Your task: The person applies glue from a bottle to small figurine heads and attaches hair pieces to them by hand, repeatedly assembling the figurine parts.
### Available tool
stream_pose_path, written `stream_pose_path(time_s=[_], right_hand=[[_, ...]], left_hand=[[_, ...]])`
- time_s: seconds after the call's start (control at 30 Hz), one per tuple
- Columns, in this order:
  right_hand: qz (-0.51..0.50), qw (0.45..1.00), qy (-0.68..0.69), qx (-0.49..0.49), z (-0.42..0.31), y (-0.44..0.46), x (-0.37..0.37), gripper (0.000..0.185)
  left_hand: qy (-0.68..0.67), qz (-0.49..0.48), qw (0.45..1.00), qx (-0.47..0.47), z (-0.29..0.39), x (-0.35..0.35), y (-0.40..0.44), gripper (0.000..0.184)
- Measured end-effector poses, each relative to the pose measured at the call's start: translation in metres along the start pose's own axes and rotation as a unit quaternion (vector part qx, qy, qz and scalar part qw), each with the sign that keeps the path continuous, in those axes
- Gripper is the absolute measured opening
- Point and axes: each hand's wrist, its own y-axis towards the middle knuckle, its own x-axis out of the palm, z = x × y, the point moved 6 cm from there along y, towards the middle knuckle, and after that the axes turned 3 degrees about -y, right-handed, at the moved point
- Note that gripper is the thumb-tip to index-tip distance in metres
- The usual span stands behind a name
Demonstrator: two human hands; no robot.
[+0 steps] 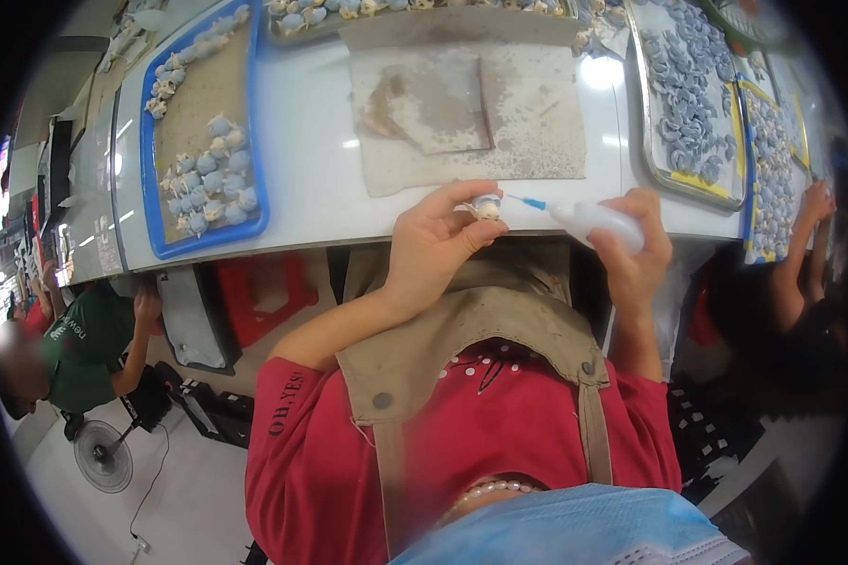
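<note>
My left hand (435, 240) pinches a small blue-and-cream figurine (486, 207) between thumb and fingers, just above the table's front edge. My right hand (634, 235) is wrapped round a white squeeze bottle (595, 224), held tilted on its side. The bottle's blue needle tip (530, 201) points left at the figurine, and its thin end is close to it; I cannot tell whether they touch. Behind both hands lies a stained sheet of cardboard (546, 141) on the white table.
A blue tray (148, 188) with several similar figurines stands at the left. On the right, a metal tray (652, 155) holds many blue-grey pieces, beside another tray of figurines (769, 179). Co-workers sit at both sides, one in a green shirt (89, 348). A fan (104, 456) stands on the floor.
</note>
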Motion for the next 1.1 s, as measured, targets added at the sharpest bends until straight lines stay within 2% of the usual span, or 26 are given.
stream_pose_path(time_s=[0.2,0.6,0.67,1.1], right_hand=[[-0.004,0.993,-0.077,-0.093,-0.029,0.001,-0.004,0.028],[-0.022,0.989,-0.111,-0.096,-0.044,0.007,0.007,0.028],[-0.021,0.990,-0.102,-0.091,-0.044,0.007,0.006,0.028],[-0.016,0.992,-0.106,-0.073,-0.036,0.007,0.006,0.026]], left_hand=[[0.037,0.000,0.999,0.039,-0.003,0.004,-0.004,0.035],[0.023,0.014,0.999,0.045,0.002,-0.002,-0.008,0.033],[0.000,0.008,1.000,0.016,0.000,-0.002,-0.008,0.032],[-0.037,0.012,0.999,-0.001,-0.002,-0.002,-0.005,0.032]])
